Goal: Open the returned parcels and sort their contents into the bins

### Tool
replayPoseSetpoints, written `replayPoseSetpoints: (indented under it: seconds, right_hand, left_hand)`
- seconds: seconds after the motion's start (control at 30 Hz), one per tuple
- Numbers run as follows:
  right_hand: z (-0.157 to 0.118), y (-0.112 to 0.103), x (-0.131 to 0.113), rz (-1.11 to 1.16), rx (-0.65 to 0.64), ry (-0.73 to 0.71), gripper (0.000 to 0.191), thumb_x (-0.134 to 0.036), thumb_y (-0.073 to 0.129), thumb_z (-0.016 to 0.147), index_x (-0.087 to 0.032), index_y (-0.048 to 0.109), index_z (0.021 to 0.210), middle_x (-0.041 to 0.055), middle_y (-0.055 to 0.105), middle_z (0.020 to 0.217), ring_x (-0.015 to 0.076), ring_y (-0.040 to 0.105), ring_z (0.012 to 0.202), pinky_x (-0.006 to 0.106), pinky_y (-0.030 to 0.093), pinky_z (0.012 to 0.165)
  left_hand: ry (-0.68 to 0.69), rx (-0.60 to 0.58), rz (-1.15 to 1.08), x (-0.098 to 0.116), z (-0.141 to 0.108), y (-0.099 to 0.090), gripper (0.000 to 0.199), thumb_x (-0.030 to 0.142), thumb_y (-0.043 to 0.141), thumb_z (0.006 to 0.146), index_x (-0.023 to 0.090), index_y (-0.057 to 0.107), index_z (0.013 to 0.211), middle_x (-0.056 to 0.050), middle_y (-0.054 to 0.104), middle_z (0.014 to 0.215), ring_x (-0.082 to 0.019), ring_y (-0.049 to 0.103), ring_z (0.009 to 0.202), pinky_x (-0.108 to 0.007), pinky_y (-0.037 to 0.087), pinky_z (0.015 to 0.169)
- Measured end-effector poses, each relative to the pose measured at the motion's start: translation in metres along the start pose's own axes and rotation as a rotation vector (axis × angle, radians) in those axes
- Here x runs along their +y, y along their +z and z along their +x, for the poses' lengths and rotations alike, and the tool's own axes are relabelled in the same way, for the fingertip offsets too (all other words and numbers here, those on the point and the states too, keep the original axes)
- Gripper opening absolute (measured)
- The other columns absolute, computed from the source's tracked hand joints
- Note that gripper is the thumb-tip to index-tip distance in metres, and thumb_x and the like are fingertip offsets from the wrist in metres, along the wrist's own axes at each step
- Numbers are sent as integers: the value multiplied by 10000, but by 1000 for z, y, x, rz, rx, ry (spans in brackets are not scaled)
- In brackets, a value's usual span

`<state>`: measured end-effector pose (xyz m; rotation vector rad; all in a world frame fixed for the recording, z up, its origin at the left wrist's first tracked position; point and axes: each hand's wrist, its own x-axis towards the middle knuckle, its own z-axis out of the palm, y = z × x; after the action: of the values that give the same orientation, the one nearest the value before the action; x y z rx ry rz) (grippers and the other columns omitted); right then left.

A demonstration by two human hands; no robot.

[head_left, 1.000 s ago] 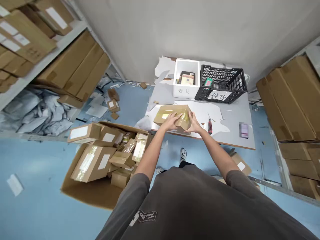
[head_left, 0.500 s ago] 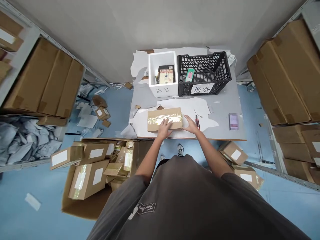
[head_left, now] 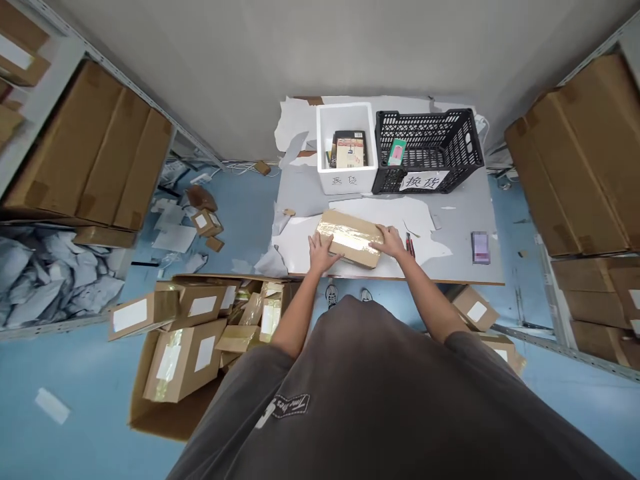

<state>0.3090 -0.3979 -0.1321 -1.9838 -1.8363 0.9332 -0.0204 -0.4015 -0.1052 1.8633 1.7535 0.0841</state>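
A taped cardboard box point(head_left: 351, 235) lies at a slant near the front of the table, shiny clear tape running along its top. My left hand point(head_left: 321, 254) grips its left end, thumb stretched along the near side. At the right end, my right hand point(head_left: 391, 241) has its fingers over the top edge and holds the box. Just right of that hand lies a red and black tool point(head_left: 410, 245), perhaps a utility knife. White paper sheets point(head_left: 300, 237) spread under and around the box.
Behind the box stand a white bin point(head_left: 347, 181) with packaged items and a black plastic crate point(head_left: 429, 160) with a green packet. A phone point(head_left: 481, 247) lies at the right. Lower left, a large carton point(head_left: 165, 427) holds several boxes. Shelves with cartons point(head_left: 565, 157) flank both sides.
The box has turned so that its right end is nearer to me. My left hand has moved from its top to its left end, and my right hand now grips the right end.
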Motion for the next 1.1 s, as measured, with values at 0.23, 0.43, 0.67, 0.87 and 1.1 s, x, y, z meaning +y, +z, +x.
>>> replayPoseSetpoints:
  seconds: [0.23,0.43,0.67,0.87,1.1]
  right_hand:
    - [-96,64,-44,-116,133,232,847,-644,773,971,-210,537,1659,194,661,1334,423,625,1345,560,533,1178]
    - [-101,79,-73,-1,122,129,1027,-648,919,830,-328,490,1706,206,419,1724,488,479,1587,663,489,1257]
    - [-88,70,-64,111,18,99,1084,-191,870,752,-385,469,1740,130,320,1795,420,594,1526,596,537,1245]
    - [-86,40,-71,102,90,2,947,-332,813,841,-319,499,1734,130,534,1650,413,624,1475,597,545,1240]
    - [-29,-42,-95,91,213,-117,985,-633,672,1017,-310,252,1848,90,687,1584,438,673,1411,628,514,1250]
  left_hand:
    - [351,-83,-15,-32,99,-50,904,480,942,851,275,626,1673,-117,194,1923,-506,22,1774,-657,212,1414]
    - [456,-109,-285,-29,60,-16,802,416,760,985,207,538,1728,-162,282,1891,-390,312,1740,-537,328,1406]
    - [507,-213,-286,-39,-14,24,1014,388,985,812,244,542,1712,-186,109,1926,-427,299,1740,-557,386,1368]
    - [508,-138,-375,-25,-2,-6,717,340,838,932,226,657,1617,-160,303,1883,-408,433,1678,-582,424,1349]
    - [418,120,-613,0,25,-77,876,494,784,978,309,453,1768,-100,471,1802,-334,563,1575,-459,567,1228]
